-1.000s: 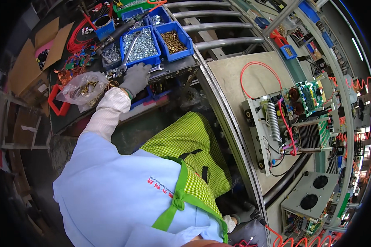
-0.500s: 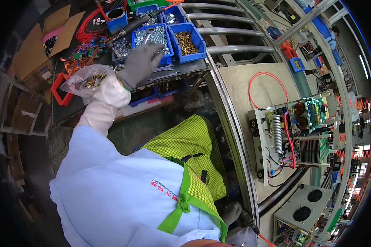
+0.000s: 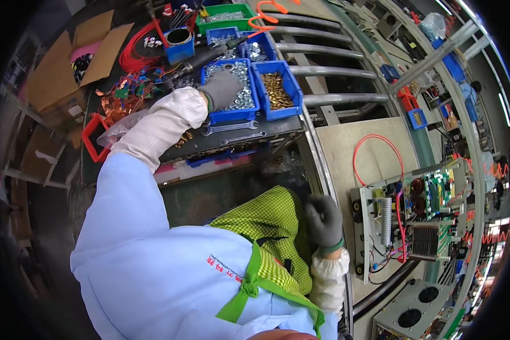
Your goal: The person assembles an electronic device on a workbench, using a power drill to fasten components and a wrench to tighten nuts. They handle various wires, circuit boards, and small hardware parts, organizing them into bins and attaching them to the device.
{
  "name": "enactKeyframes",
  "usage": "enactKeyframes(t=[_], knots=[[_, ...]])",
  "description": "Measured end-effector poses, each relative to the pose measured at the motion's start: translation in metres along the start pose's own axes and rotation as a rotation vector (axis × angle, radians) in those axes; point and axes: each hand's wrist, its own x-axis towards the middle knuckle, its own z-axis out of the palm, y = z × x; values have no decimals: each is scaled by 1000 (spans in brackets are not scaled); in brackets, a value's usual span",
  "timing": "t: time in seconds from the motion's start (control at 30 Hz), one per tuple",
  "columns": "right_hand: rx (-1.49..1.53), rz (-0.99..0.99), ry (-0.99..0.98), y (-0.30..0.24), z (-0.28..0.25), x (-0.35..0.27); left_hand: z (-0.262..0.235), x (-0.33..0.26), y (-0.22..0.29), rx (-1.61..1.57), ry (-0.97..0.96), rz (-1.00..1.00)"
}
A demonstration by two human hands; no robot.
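Note:
My left hand [image 3: 222,90], in a grey glove, is down in a blue bin [image 3: 247,111] of small silvery metal parts. Its fingertips are hidden, so their grip does not show. My right hand [image 3: 324,221], also gloved in grey, hovers beside the yellow-green checked apron [image 3: 266,212]. The fingers there are curled closed, and whatever they may hold is out of sight. Two wrenches, an upper one [image 3: 230,127] and a lower one [image 3: 242,137], lie along the bench edge below the bin. A dark hand-held power tool [image 3: 207,58] rests across the bench behind my left hand.
To the right of the left hand's bin is a blue bin of brass-coloured parts [image 3: 279,90]. A green bin [image 3: 225,23] stands behind. An open carton [image 3: 54,85] sits far left. Metal rollers [image 3: 334,72] and an opened electronic unit [image 3: 402,221] are at the right.
My left hand has moved forward and deeper into the blue bin. My right hand has risen from low by the apron. The view has shifted, so the bench appears lower and farther right.

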Motion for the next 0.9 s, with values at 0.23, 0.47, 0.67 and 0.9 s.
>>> enactKeyframes(t=[0.23, 0.47, 0.67, 0.9], knots=[[-54, -167, -137, -8, 19, 134, -1, -1, -18, -168, 98, 105], [-553, -354, -141, 18, 75, 273, -6, -16, -26, -519, 473, 101], [-1056, -81, -336, -9, 105, 305, -25, -51, -92, -2133, 421, -86], [-1041, -136, -298, 5, 115, 309, -14, -70, -94, -803, 291, -208]])
